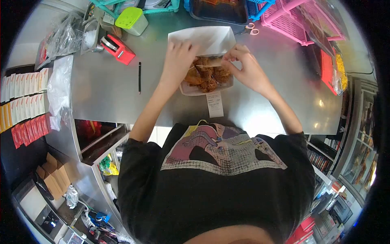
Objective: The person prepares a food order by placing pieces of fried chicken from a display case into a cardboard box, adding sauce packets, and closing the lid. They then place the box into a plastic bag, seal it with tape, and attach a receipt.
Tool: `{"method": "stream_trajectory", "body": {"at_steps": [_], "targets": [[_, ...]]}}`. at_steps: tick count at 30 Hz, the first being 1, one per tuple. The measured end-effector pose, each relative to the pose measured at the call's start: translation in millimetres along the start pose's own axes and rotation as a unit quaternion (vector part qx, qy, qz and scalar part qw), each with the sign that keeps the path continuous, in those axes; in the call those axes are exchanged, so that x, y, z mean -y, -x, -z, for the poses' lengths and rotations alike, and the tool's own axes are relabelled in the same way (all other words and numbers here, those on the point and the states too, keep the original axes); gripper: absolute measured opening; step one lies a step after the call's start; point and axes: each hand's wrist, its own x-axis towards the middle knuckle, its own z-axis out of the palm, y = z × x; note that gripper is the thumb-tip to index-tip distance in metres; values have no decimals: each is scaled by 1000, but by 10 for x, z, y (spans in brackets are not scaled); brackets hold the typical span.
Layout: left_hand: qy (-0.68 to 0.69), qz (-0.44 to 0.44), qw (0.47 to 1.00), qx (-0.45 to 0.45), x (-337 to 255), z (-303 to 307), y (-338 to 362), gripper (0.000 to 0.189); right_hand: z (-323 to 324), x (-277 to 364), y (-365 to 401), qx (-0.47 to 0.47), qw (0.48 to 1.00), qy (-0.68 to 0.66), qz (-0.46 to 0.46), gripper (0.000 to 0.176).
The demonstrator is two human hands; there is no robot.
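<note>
A white paper food box (239, 83) stands with its lid raised at the back, holding several pieces of browned, crumbly-coated fried chicken (208, 84). My left hand (178, 57) is over the box's left side, fingers curled down and smeared by motion. At the right side, my right hand (242, 61) has thumb and fingers pinched together close above the chicken. A pale strip shows between the hands over the food; whether either hand holds it I cannot tell. Under the box's front edge lies a printed receipt (215, 106).
On the steel table (280, 81) lie a black pen (139, 78), a red tape dispenser (118, 49) and scissors (250, 29). A green-lidded tub (132, 21), a dark tray (219, 11) and pink baskets (286, 24) line the back. Sauce packets (30, 132) hang at left.
</note>
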Motion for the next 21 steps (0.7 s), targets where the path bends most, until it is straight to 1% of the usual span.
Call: {"method": "stream_trajectory", "body": {"at_steps": [1, 3, 4, 5, 6, 7, 8, 9, 11, 12, 14, 15, 17, 18, 20, 21], "targets": [[0, 1, 1000, 1, 8, 117, -25, 14, -42, 0, 21, -5, 1000, 3, -2, 13], [50, 124, 991, -13, 77, 418, -6, 17, -45, 42, 44, -10, 1000, 7, -3, 13], [50, 125, 991, -12, 142, 507, 59, 17, -14, 97, 52, -3, 1000, -14, -7, 13], [42, 162, 985, -31, 231, 598, 137, 19, -3, 128, 51, 4, 999, -34, -10, 12], [34, 199, 978, -49, 322, 679, 220, 20, -14, 106, 40, 6, 999, -36, -8, 12], [32, 200, 978, -49, 399, 704, 344, 20, -26, 46, 15, -21, 1000, 0, 6, 12], [-31, 258, 965, -21, 468, 661, 524, 25, -52, -25, -13, -48, 998, 35, 19, 11], [-93, 313, 945, 8, 543, 586, 718, 30, -127, -153, -67, -48, 998, 33, 19, 11], [-222, 394, 885, 109, 722, 277, 1170, 36, -315, -450, -149, -122, 990, 64, 1, 14], [-221, 391, 887, 109, 772, 126, 1364, 36, -371, -489, -115, -125, 990, 65, -1, 14], [-252, 460, 839, 143, 865, -131, 1637, 37, -419, -517, -66, -228, 954, 194, 25, 19], [-250, 456, 843, 140, 914, -218, 1709, 37, -366, -474, -10, -232, 952, 198, 23, 19], [-97, 496, 862, 40, 970, -303, 1850, 34, -273, -326, 191, -285, 939, 192, 11, 25], [-95, 490, 865, 43, 962, -286, 1908, 34, -263, -307, 276, -288, 938, 194, 4, 25], [-179, 439, 872, 122, 927, -234, 1972, 27, -188, -287, 493, -295, 942, 154, -54, 23], [-142, 405, 879, 211, 1002, -175, 2124, 25, -198, -258, 619, -248, 961, 56, -109, 24]]}}
